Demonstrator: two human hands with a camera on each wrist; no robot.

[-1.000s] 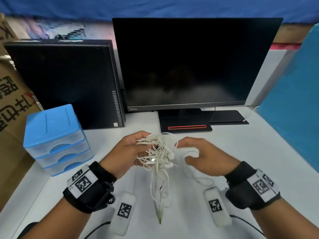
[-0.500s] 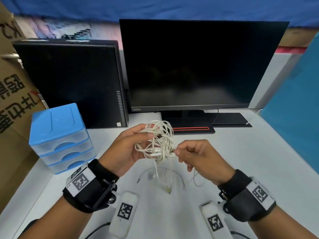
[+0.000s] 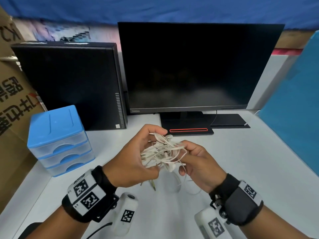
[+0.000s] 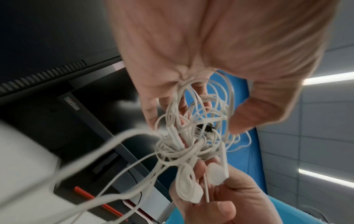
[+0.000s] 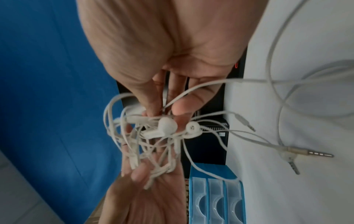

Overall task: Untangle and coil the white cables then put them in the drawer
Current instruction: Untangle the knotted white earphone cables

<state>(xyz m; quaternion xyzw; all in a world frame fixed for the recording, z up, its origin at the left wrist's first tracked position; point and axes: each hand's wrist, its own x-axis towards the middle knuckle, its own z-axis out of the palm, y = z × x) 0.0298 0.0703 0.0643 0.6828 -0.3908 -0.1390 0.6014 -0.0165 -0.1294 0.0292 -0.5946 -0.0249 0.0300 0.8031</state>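
A tangled bundle of white earphone cables (image 3: 163,153) hangs in the air above the white desk (image 3: 241,161), between both hands. My left hand (image 3: 138,152) curls its fingers round the bundle's left side (image 4: 191,128). My right hand (image 3: 193,157) pinches strands on the right side, and two white earbuds (image 5: 168,125) lie by its fingertips. Loose cable ends with gold jack plugs (image 5: 310,154) trail down onto the desk (image 3: 153,186). The small blue drawer unit (image 3: 58,140) stands at the left with all three clear drawers closed.
A black computer case (image 3: 72,83) and a dark monitor (image 3: 195,66) on its stand (image 3: 188,130) sit behind the hands. Cardboard boxes (image 3: 12,100) rise at the left and a blue panel (image 3: 296,109) at the right. White tagged devices (image 3: 126,213) hang by each wrist.
Both hands lifted the bundle off the desk and drew together around it. The right hand moved from pinching one strand to gripping the tangle's right side; fewer strands dangle.
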